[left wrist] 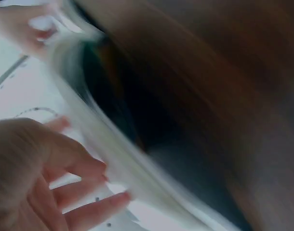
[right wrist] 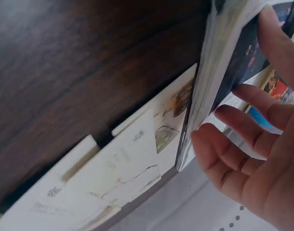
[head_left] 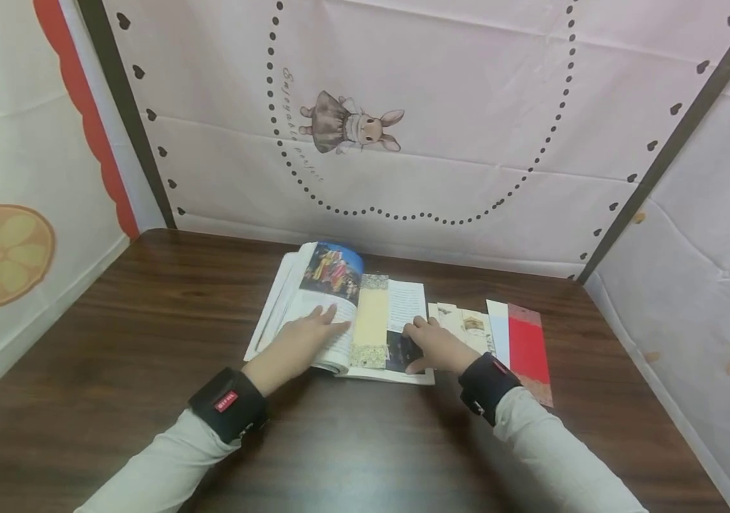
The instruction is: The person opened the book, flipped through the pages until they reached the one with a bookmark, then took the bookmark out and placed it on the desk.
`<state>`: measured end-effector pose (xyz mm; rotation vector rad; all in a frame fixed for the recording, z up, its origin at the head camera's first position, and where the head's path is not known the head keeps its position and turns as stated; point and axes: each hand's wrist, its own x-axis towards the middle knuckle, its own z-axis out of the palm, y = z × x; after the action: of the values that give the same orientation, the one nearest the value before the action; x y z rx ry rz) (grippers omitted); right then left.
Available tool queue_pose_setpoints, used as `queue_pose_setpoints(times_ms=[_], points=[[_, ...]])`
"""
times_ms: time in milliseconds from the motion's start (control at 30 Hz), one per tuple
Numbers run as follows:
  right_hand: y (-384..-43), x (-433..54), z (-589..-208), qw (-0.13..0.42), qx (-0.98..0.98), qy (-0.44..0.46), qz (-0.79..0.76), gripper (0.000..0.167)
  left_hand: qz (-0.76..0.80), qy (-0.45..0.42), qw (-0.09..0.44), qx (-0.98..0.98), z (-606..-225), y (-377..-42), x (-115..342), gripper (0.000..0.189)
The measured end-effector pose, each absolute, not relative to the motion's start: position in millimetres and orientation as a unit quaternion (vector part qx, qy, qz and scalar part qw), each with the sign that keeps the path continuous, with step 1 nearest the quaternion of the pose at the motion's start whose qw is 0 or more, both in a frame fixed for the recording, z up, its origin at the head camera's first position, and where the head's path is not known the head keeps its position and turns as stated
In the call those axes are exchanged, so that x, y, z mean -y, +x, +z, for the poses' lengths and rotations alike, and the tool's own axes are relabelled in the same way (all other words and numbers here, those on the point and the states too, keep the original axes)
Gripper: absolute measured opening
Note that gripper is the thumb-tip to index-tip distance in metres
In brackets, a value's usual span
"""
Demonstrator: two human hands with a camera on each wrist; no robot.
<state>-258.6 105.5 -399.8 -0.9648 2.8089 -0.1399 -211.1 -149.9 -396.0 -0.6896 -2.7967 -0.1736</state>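
Note:
An open book [head_left: 406, 303] lies on the table, its left pages curving up in a thick stack. A cream bookmark [head_left: 371, 319] with speckled ends lies along the middle, on the right page. My left hand [head_left: 304, 340] rests on the left page, fingers spread, below a colourful photo [head_left: 333, 271]. In the left wrist view that hand [left wrist: 55, 173] is beside the page edges, which are blurred. On the right page, my right hand [head_left: 440, 347] touches a dark photo near the outer edge. The right wrist view shows its fingers [right wrist: 253, 137] loosely bent over the book's edge.
Right of the book lie several cream cards [head_left: 470, 324] with printed drawings, partly overlapping. Beyond them are a pale blue-white strip [head_left: 499, 331] and a red bookmark [head_left: 528, 349] with patterned ends. The brown wooden table [head_left: 147, 320] is bordered by printed cloth walls [head_left: 468, 107].

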Motion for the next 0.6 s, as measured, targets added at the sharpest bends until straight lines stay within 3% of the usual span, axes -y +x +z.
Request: queue_pose_setpoints(times_ms=[167,367,500,600], points=[[-268,-100,-394,0.164,-0.935,-0.286,-0.131,0.062,-0.088,-0.219,0.024,0.971,-382,-218,141,0.025],[-285,-83,-395,0.279,-0.873,-0.151,-0.371,0.036,-0.138,-0.194,-0.040,0.970,-377,-223,141,0.017],[-290,-68,-402,0.275,-0.831,-0.095,-0.475,0.028,-0.153,-0.184,-0.035,0.970,-380,-224,140,0.027],[-289,-56,-406,0.242,-0.828,-0.077,-0.500,0.034,-0.171,-0.170,-0.035,0.970,-380,-223,139,0.039]])
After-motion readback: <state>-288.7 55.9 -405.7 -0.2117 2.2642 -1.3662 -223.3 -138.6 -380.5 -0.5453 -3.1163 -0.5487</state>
